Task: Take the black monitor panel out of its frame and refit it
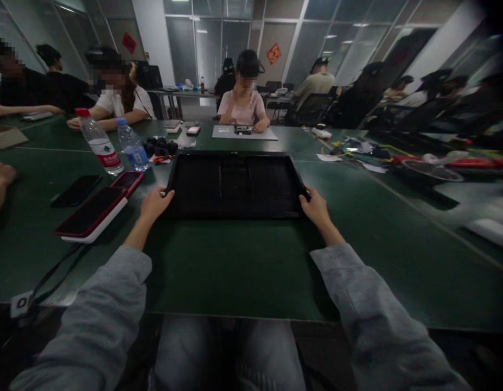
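A black monitor casing [235, 209], shallow and rectangular with a raised rim, lies in front of me on the green table [235, 266]. Two thin upright strips show inside it, and a small pale mark sits on its far rim. My left hand [157, 203] grips the left side near the front corner, thumb on top of the rim. At the opposite side, my right hand [314, 206] holds the right edge in the same way. The undersides of both hands' grips are hidden.
Left of the casing are a red-capped bottle [100, 144], a blue-capped bottle [133, 146], a red-edged phone [92, 210] on a white block, and a dark phone [77, 190]. Cables and parts [361, 146] lie to the right. Across the table sits a person [243, 106] at a grey mat.
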Tool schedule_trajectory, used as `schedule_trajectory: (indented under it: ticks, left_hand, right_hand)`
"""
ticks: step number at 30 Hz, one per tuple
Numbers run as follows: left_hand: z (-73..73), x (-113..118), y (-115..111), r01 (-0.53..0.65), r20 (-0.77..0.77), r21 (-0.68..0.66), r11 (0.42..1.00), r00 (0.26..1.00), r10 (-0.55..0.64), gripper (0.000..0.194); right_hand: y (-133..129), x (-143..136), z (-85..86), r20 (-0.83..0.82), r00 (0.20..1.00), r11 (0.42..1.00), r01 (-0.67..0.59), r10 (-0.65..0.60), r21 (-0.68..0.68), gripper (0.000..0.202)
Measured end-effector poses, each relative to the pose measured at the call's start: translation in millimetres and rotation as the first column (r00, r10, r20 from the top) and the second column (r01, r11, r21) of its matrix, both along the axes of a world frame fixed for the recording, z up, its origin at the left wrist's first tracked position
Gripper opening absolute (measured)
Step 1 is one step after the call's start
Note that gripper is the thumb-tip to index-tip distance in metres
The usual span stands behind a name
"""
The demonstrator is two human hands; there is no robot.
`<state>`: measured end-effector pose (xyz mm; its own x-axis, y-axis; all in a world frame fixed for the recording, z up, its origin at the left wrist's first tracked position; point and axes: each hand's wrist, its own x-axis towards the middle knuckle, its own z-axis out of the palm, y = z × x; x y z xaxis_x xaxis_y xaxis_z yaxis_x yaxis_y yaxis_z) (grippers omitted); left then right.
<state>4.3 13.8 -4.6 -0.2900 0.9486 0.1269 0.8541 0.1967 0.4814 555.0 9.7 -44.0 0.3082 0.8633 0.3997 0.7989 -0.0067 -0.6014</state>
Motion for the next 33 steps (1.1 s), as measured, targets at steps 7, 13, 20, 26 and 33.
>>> schedule_trajectory:
  ticks: [7,13,20,26,33]
  left_hand:
    - [-1.2,-3.6,1.2,-0.004,-0.015,-0.029,1.0,1.0,0.004,0.06]
    - [-1.9,-4.1,0.2,0.021,0.001,0.002,1.0,1.0,-0.021,0.057]
    - [-0.8,-5.7,-1.3,-0.004,0.028,0.01,1.0,1.0,0.004,0.052]
    - [-0.8,-12.7,0.8,-0.049,0.026,0.021,0.999,0.998,0.048,0.056]
    - [-1.4,-21.7,1.2,-0.137,-0.016,0.081,0.987,0.99,0.139,0.059]
  right_hand:
    - [7.7,6.0,-3.5,-0.138,0.99,0.999,-0.034,0.034,0.004,0.059]
    - [6.0,9.8,-0.1,-0.313,0.944,0.987,-0.139,0.107,-0.082,0.068]
    - [-8.9,-1.5,13.8,-0.424,0.889,0.953,-0.259,0.173,-0.155,0.088]
    - [-29.1,-1.9,31.2,-0.497,0.847,0.899,-0.353,0.19,-0.259,0.087]
    - [-22.5,-4.2,24.7,-0.634,0.769,0.949,-0.255,0.084,-0.184,0.107]
